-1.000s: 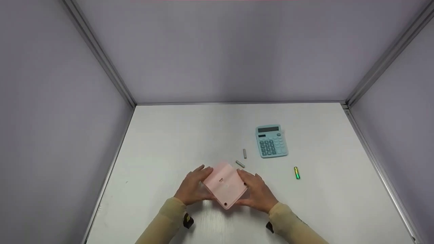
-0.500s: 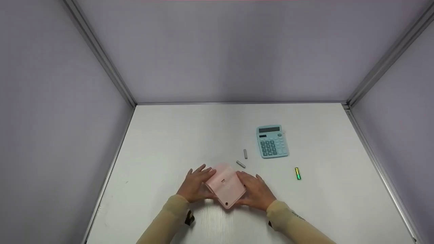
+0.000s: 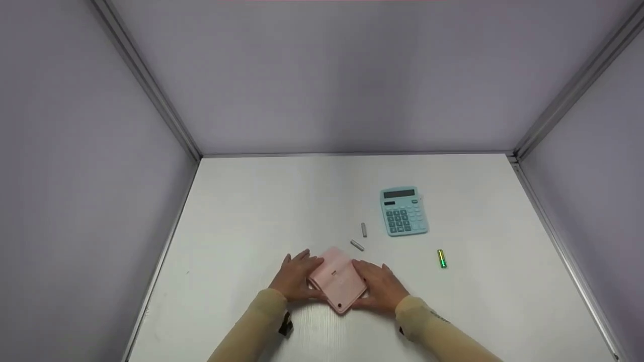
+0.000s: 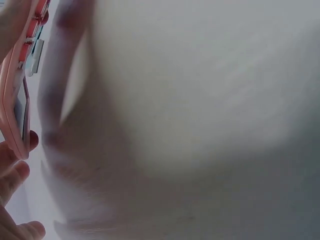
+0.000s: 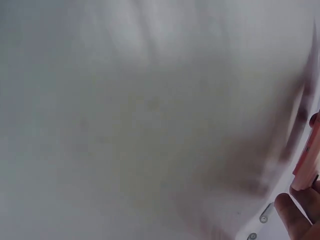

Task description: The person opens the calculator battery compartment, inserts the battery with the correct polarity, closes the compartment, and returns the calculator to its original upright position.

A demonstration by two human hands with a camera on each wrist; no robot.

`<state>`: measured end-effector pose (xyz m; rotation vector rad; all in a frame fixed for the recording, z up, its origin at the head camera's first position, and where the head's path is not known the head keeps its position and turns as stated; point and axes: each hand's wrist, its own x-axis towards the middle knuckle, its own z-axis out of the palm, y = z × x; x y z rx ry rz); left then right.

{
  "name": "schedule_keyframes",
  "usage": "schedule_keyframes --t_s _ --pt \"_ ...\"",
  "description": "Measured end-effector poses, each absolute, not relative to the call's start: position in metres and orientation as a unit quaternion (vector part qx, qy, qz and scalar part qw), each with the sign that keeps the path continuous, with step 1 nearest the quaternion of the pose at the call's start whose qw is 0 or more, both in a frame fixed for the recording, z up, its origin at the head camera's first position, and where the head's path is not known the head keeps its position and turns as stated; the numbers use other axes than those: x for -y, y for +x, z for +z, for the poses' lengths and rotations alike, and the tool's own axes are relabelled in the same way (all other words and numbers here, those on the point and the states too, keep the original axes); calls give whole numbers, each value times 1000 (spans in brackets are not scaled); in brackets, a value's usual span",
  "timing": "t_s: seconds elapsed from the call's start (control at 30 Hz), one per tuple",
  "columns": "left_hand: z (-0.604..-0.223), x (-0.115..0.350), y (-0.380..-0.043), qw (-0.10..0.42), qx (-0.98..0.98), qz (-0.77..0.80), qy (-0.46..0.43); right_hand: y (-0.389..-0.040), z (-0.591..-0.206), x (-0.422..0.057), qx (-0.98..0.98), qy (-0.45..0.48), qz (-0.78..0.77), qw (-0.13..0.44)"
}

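Note:
A pink calculator is held back side up, one corner toward the person. Red keys and part of its screen show on its underside in the left wrist view, where the pink calculator is at the left edge. My left hand grips its left side, and my right hand grips its right side. Only a piece of the pink calculator shows in the right wrist view. Just beyond it, two grey batteries, a slanted one and a more upright one, lie on the table.
A light blue calculator lies face up on the white table, right of the grey batteries. Farther right is a green and gold battery. Grey walls bound the table at the back and both sides.
Both hands have shifted the pink calculator slightly to the right and toward the person. A black foot on its back, visible by the right fingers earlier, is now hidden. Batteries and blue calculator stay put.

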<state>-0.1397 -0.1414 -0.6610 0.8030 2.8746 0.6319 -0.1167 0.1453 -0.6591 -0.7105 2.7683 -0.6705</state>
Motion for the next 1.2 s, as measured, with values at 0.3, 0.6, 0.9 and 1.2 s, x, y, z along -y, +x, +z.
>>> schedule_keyframes --t_s 0.3,0.6,0.9,1.2 --pt "-668 139 -133 59 -947 198 246 -120 -666 -153 -935 -251 -224 112" --pt "-660 137 -134 87 -940 232 236 -125 -667 -166 -932 -246 -225 141" --pt "-662 139 -139 113 -936 269 197 -131 -664 -165 -925 -242 -263 131" --pt "-661 136 -135 114 -933 283 192 -128 -666 -166 -925 -238 -272 120"
